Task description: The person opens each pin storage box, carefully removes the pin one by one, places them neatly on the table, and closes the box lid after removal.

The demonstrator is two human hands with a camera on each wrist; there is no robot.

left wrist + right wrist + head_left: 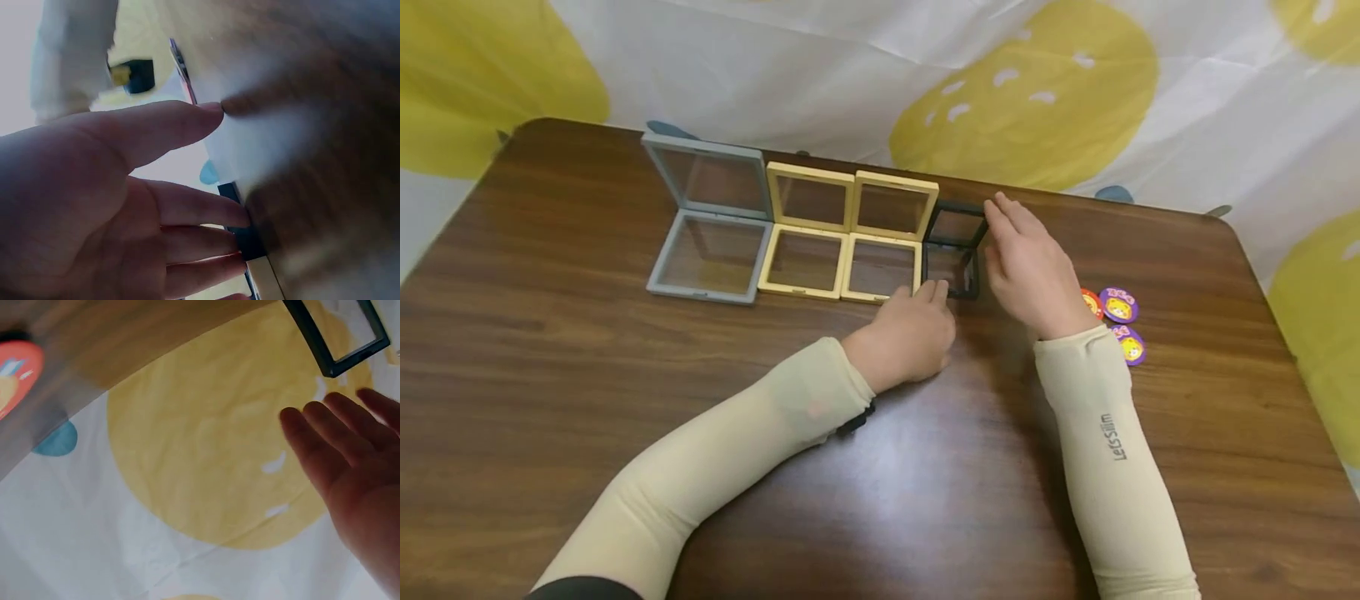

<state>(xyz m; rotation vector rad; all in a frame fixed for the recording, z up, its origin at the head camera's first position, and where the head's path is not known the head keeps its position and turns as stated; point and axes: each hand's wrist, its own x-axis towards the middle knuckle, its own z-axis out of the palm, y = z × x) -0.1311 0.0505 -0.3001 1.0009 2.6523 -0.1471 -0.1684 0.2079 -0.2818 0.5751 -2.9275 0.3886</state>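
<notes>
A small black hinged display case (pixel 951 267) stands unfolded with its clear-windowed lid raised at the back. My left hand (pixel 913 333) touches its front edge with extended fingertips; in the left wrist view the thumb of that hand (pixel 125 181) stands apart from the fingers. Beside the raised lid is my right hand (pixel 1033 271), fingers straight and gripping nothing. From the right wrist view, the black lid (pixel 325 359) appears just beyond those fingertips; whether they touch it I cannot tell. Two pale yellow cases (pixel 805 229) and a larger grey-blue case (pixel 711 254) stand unfolded in the same row.
Round badges lie right of my right hand: two purple ones (pixel 1120 305) and a red one (pixel 1092 304), partly hidden by the wrist. The brown wooden table (pixel 587 400) ends at the back against a white cloth (pixel 820 75) with yellow shapes.
</notes>
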